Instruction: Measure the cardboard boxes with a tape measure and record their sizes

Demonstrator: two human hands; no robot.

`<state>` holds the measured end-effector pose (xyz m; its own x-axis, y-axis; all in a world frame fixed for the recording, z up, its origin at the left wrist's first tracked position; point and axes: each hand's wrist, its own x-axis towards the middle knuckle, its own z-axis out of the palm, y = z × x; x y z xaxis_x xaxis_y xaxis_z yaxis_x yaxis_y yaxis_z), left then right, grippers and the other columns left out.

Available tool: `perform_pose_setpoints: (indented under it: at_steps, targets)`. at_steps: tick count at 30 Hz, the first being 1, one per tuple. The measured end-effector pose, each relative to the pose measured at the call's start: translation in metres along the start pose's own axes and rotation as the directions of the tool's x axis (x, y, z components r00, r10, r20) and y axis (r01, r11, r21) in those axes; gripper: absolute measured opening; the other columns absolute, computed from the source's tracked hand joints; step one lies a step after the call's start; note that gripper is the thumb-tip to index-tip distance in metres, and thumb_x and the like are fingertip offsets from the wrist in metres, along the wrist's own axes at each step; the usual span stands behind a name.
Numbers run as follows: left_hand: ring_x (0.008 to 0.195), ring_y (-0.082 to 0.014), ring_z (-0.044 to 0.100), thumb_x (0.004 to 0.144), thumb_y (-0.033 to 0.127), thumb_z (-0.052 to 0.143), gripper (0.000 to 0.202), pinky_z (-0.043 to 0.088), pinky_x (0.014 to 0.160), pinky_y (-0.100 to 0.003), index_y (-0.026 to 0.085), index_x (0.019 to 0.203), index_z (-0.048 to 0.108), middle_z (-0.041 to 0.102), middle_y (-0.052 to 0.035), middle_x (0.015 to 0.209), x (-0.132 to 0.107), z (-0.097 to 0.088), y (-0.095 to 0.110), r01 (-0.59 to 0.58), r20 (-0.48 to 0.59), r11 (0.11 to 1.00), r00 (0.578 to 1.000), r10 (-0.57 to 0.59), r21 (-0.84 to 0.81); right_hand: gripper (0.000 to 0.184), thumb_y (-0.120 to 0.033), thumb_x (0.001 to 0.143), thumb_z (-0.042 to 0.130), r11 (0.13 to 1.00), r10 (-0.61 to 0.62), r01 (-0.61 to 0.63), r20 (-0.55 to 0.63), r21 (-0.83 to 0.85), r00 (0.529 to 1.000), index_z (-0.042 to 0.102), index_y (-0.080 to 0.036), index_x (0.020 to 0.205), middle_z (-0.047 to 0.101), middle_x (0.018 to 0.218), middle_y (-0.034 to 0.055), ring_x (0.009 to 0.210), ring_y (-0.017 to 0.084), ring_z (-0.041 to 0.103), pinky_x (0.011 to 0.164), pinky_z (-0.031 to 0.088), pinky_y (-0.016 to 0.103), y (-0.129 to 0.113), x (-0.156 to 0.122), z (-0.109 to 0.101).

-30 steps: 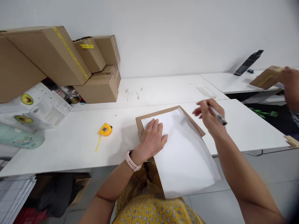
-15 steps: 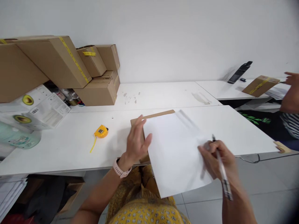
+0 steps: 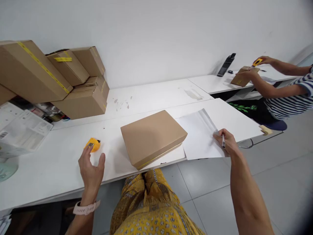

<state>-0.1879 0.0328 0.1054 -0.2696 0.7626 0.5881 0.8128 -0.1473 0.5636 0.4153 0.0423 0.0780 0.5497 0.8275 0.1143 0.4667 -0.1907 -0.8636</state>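
My left hand is open, thumb and fingers apart. Its fingertips reach the near side of a yellow tape measure on the table; whether they touch it I cannot tell. A closed cardboard box lies flat between my hands. To its right is a white sheet of paper, with its near edge at the table's front edge. My right hand is closed, pinching the paper's right side. A pen is also held in its fingers.
Cardboard boxes are stacked at the left, beside a white carton. A black bottle stands on the far right table. Beyond it, a co-worker in a striped shirt holds a yellow tape measure at a small box.
The paper has moved right, off the cardboard box and down onto the table. My left hand has left the paper and box and moved left to the tape measure, whose yellow strip no longer shows.
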Motion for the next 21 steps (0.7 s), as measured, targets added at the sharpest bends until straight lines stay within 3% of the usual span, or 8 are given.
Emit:
perform_pose_setpoints:
  at_steps: [3, 6, 9, 12, 14, 17, 21]
  targets:
    - [0.142, -0.0356, 0.050, 0.094, 0.049, 0.064, 0.064, 0.048, 0.112, -0.054, 0.023, 0.149, 0.046, 0.050, -0.0174, 0.154, -0.008, 0.000, 0.018, 0.014, 0.111, 0.985, 0.994, 0.006, -0.174, 0.036, -0.034, 0.060, 0.073, 0.981, 0.151, -0.145, -0.037, 0.128, 0.988, 0.041, -0.026, 0.075, 0.038, 0.057, -0.0083, 0.051, 0.011, 0.033, 0.050, 0.029, 0.028, 0.006, 0.007, -0.001]
    - [0.151, -0.0352, 0.039, 0.095, 0.051, 0.063, 0.074, 0.041, 0.118, -0.057, 0.028, 0.158, 0.032, 0.037, -0.0164, 0.164, -0.022, 0.010, 0.050, -0.066, 0.256, 0.946, 0.955, 0.153, -0.318, 0.035, -0.031, 0.060, 0.074, 0.980, 0.164, -0.153, -0.085, 0.125, 0.983, 0.042, -0.026, 0.074, 0.038, 0.060, -0.0078, 0.054, 0.012, 0.033, 0.052, 0.028, 0.028, 0.010, 0.015, 0.000]
    - [0.158, -0.0375, 0.021, 0.094, 0.053, 0.065, 0.088, 0.030, 0.123, -0.063, 0.030, 0.164, 0.018, 0.017, -0.0167, 0.172, -0.030, 0.022, 0.078, -0.161, 0.332, 0.932, 0.904, 0.271, -0.323, 0.031, -0.034, 0.065, 0.072, 0.999, 0.035, -0.038, 0.099, 0.036, 0.995, 0.043, -0.025, 0.073, 0.041, 0.064, -0.0062, 0.059, 0.012, 0.037, 0.056, 0.031, 0.029, 0.011, 0.017, 0.012]
    - [0.160, -0.0397, 0.013, 0.096, 0.052, 0.063, 0.076, 0.025, 0.123, -0.067, 0.029, 0.160, 0.029, 0.014, -0.0161, 0.173, -0.025, 0.029, 0.088, -0.256, 0.365, 0.939, 0.871, 0.328, -0.232, 0.024, -0.038, 0.076, 0.065, 0.988, -0.028, 0.072, 0.305, -0.136, 0.952, 0.045, -0.025, 0.077, 0.046, 0.066, -0.0044, 0.062, 0.015, 0.042, 0.060, 0.034, 0.029, 0.005, 0.012, 0.031]
    - [0.160, -0.0401, 0.012, 0.098, 0.052, 0.059, 0.063, 0.023, 0.123, -0.067, 0.028, 0.154, 0.041, 0.018, -0.0153, 0.172, -0.018, 0.030, 0.084, -0.297, 0.380, 0.937, 0.858, 0.347, -0.184, 0.016, -0.036, 0.083, 0.061, 0.914, -0.024, 0.150, 0.318, -0.377, 0.948, 0.050, -0.024, 0.084, 0.055, 0.073, 0.0006, 0.068, 0.018, 0.048, 0.062, 0.035, 0.030, -0.005, 0.010, 0.043]
    - [0.159, -0.0406, 0.014, 0.098, 0.055, 0.057, 0.058, 0.022, 0.123, -0.067, 0.028, 0.148, 0.048, 0.023, -0.0146, 0.171, -0.008, 0.028, 0.072, -0.306, 0.392, 0.940, 0.854, 0.342, -0.152, 0.013, -0.032, 0.091, 0.054, 0.686, -0.154, 0.313, 0.288, -0.657, 0.945, 0.057, -0.021, 0.097, 0.066, 0.094, 0.0138, 0.089, 0.027, 0.055, 0.073, 0.037, 0.036, -0.026, 0.008, 0.063]
    - [0.159, -0.0406, 0.014, 0.098, 0.057, 0.058, 0.059, 0.023, 0.122, -0.067, 0.028, 0.148, 0.050, 0.024, -0.0141, 0.171, -0.002, 0.023, 0.064, -0.294, 0.414, 0.947, 0.851, 0.322, -0.131, 0.022, -0.026, 0.098, 0.044, 0.514, -0.291, 0.500, 0.407, -0.697, 0.866, 0.061, -0.016, 0.108, 0.068, 0.103, 0.0198, 0.102, 0.032, 0.052, 0.085, 0.034, 0.040, -0.053, 0.005, 0.094]
